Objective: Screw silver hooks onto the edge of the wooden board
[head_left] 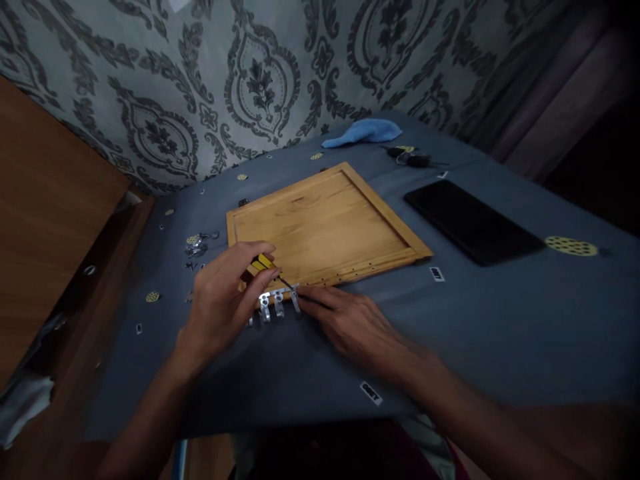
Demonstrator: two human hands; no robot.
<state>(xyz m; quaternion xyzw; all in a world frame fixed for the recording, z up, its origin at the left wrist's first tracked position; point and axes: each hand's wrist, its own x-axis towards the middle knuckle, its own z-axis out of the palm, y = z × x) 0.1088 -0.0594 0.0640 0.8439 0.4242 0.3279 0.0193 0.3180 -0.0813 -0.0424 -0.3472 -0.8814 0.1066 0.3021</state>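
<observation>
My left hand [217, 293] is closed around the yellow-and-black handle of a screwdriver [263, 262]. Its thin shaft slants down to the right, the tip meeting a silver metal hook [296, 303] at the near edge of a framed wooden panel [320, 227]. Fingertips of my right hand [355, 323] pinch at that same hook, fingers pressed together. More silver hooks [265, 308] sit in a row along the edge, partly behind my left hand. To their right, small dark holes dot the panel's edge.
Loose metal pieces [197, 247] lie on the grey-blue patterned cloth left of the panel. A black tablet-like slab [475, 220] rests at right. Behind are a blue cloth [365, 132] and a dark-handled tool [410, 157]. A wooden cabinet [50, 220] stands at far left.
</observation>
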